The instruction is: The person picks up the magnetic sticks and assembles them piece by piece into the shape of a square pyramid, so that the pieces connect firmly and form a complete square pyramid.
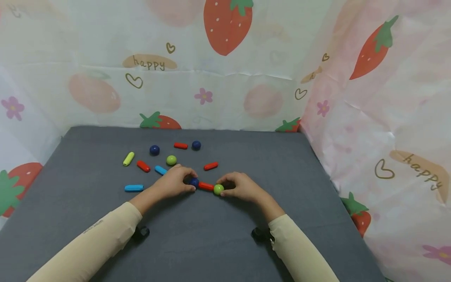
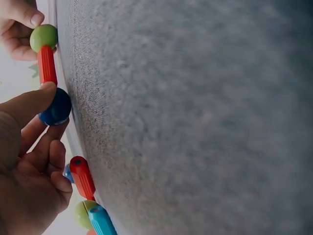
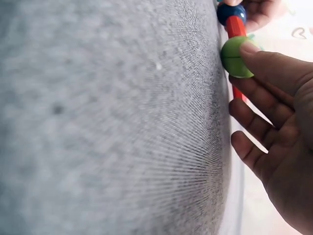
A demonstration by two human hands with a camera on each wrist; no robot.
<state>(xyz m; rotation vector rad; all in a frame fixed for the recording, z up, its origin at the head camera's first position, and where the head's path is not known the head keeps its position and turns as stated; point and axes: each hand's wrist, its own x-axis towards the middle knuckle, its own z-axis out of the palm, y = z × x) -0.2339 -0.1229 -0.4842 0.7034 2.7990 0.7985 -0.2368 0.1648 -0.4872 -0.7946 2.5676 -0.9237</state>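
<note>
A red rod (image 1: 206, 186) joins a dark blue ball (image 2: 57, 107) at one end and a green ball (image 3: 236, 57) at the other, low over the grey cloth. My left hand (image 1: 175, 181) pinches the blue ball between thumb and fingers. On the other side my right hand (image 1: 243, 187) pinches the green ball, its remaining fingers loosely bent in the right wrist view. Just beyond the left hand lies a blue rod (image 1: 160, 170), partly covered by that hand. A loose red rod (image 1: 211, 166) lies beyond the joined pieces.
Farther back lie a green ball (image 1: 171, 160), two dark blue balls (image 1: 154, 150), red rods (image 1: 143, 166) and a yellow-green rod (image 1: 128, 158). Another blue rod (image 1: 134, 188) is left of the left hand. Strawberry-printed sheets (image 1: 211, 78) hang behind the grey tabletop (image 1: 211, 243).
</note>
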